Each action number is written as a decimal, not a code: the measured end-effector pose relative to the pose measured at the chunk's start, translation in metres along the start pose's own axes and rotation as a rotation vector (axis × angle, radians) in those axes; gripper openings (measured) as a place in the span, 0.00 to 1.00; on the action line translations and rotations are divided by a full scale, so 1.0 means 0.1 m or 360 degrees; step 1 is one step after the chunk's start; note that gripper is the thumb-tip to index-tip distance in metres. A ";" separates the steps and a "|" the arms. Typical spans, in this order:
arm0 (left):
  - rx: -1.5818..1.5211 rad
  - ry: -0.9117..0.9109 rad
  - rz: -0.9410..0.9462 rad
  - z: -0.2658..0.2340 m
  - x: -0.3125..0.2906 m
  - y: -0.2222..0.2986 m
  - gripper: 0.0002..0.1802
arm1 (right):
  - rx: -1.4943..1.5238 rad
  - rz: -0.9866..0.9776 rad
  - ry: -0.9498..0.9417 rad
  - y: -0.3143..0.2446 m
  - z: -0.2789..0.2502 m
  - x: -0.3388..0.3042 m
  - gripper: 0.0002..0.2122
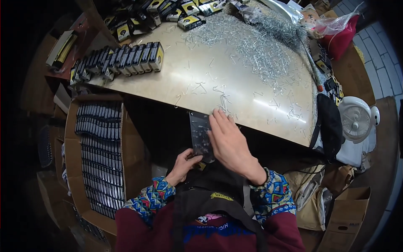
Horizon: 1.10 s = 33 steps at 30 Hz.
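In front of my body, a see-through plastic piece (pixel 200 132) with pale specks hangs at the table's front edge; it looks like a small bag, but I cannot be sure. My left hand (pixel 183 167) is closed at its lower end, thumb and fingers pinching it. Beside it on the right, my right hand (pixel 230 145) is stretched out with straight fingers, the fingertips at the table edge and the palm side against the plastic. Small bent wire hooks (pixel 224 101) lie just beyond those fingertips. Under the plastic, a bit of yellow shows by my left hand.
Loose wire hooks (pixel 268 63) pile across the table (pixel 176 80). A row of black-and-yellow boxes (pixel 138 59) stands at its left, more boxes (pixel 191 22) behind. A carton (pixel 72 155) packed with dark boxes sits at left. A white fan (pixel 354 119) and open carton (pixel 346 214) are at right.
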<state>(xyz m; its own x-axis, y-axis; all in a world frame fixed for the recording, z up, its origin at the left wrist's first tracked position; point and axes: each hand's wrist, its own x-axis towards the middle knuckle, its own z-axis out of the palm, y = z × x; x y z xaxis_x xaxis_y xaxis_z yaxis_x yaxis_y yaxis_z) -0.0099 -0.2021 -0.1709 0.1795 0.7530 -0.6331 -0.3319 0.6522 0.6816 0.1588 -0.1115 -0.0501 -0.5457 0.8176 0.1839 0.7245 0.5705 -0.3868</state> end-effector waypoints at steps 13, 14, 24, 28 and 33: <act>0.1206 0.0316 0.0483 0.25 0.00 -0.15 0.41 | -0.0339 0.0094 0.0529 0.71 0.14 0.34 0.17; 0.1202 0.0319 0.0480 0.25 0.01 -0.17 0.41 | -0.0337 0.0090 0.0525 0.68 0.13 0.28 0.17; 0.1178 0.0515 0.0725 0.23 0.00 -0.24 0.37 | -0.0077 -0.0440 -0.0709 0.05 0.49 -0.44 0.22; 0.1330 0.0459 0.0848 0.22 -0.03 -0.22 0.36 | 0.0085 -0.0396 -0.0071 0.07 0.48 -0.44 0.21; 0.1670 0.0297 0.0914 0.00 -0.04 -0.29 0.34 | 0.0610 -0.0339 -0.0543 0.06 0.52 -0.56 0.20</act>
<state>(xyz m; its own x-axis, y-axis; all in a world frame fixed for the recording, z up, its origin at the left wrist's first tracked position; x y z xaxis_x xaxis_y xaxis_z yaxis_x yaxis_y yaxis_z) -0.0011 -0.2241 -0.1878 0.0874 0.9883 -0.1248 0.6086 0.0462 0.7921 0.1720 -0.1582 -0.1095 -0.8151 0.5791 0.0154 0.4128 0.5992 -0.6860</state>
